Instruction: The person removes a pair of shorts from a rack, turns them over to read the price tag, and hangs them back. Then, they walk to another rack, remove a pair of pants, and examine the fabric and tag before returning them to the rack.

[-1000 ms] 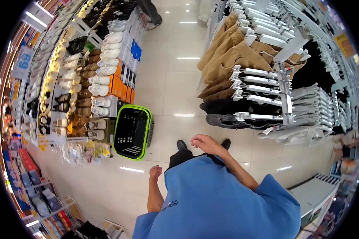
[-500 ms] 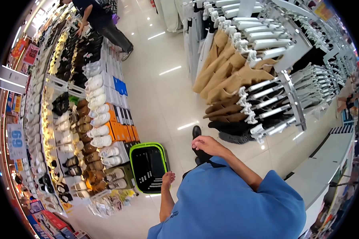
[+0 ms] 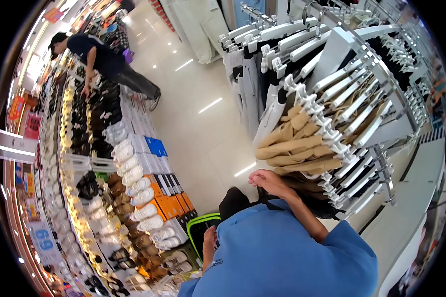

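Left hand (image 3: 209,235), grip can't tell, near one lime-green-rimmed black plastic basket (image 3: 198,230); right hand (image 3: 267,181) half-open, near several tan cloth garments (image 3: 302,148), one white metal rack's (image 3: 336,47) aisle edge.

1. I can read one number clearly from here: a large blue "69" on the pale sign (image 3: 44,241) beside the shoe shelves, at the lower left of my view.
2. On the red sign (image 3: 32,125) further up that side, I see pale markings, too small for me to make out.
3. The orange sign (image 3: 16,108) near it carries print that I can't resolve either.
4. Dark lettering shows on the blue shirt (image 3: 292,247), but it's too blurred for me to read.
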`<action>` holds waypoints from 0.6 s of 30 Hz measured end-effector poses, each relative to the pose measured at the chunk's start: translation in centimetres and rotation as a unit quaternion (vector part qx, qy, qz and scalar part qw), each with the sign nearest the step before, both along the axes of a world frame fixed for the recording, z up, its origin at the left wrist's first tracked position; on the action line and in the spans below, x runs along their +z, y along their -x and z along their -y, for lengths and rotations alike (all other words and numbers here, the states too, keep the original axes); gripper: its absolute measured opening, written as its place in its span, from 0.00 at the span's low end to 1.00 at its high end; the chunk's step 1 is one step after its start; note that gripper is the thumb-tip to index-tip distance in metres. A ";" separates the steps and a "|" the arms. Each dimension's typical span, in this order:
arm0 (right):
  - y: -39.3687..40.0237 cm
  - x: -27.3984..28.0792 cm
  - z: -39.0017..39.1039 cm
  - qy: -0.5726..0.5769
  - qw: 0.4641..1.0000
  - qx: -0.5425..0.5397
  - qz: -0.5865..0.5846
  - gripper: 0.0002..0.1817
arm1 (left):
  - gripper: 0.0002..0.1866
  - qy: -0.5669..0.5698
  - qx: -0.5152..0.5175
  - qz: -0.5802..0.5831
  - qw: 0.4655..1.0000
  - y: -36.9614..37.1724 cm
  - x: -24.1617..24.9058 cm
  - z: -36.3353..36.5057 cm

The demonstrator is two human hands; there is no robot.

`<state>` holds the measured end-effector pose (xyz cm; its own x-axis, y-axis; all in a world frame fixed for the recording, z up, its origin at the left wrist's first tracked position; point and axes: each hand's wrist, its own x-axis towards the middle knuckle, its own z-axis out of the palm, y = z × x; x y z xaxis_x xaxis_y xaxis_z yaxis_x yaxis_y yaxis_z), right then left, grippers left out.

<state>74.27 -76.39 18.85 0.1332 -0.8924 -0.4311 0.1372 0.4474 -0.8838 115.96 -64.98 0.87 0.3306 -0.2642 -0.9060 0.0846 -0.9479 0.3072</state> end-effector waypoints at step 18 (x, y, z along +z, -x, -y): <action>-11.0 0.3 25.0 0.030 0.982 -0.175 -0.061 0.13 | 0.19 0.127 -0.267 -0.132 0.946 -10.8 -4.1 48.8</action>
<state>85.23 -101.37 19.15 -0.2349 -0.8988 -0.3702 0.1652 0.3384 -0.9264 126.79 -113.78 -3.26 -0.1410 -0.5490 -0.8238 -0.2798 -0.7761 0.5651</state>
